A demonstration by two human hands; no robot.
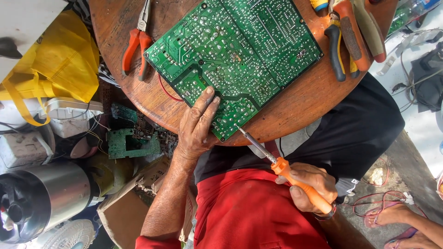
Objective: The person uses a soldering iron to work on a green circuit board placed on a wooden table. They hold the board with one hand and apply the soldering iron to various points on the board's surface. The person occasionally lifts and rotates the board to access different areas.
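A large green circuit board (240, 55) lies solder side up on a round wooden table (300, 106). My left hand (196, 124) rests flat on the board's near corner, fingers pressing it down. My right hand (309, 182) grips the orange handle of a soldering iron (277, 163). Its metal tip points up and left and sits just off the board's near edge. My red shirt and dark trousers fill the space below the table.
Red-handled pliers (136, 41) lie at the table's left rim. Several hand tools with orange and black grips (353, 37) sit at the upper right. Left of the table are a yellow bag (55, 60), loose green boards (129, 140), a steel pot (46, 193). Another person's sandalled foot (401, 216) is at lower right.
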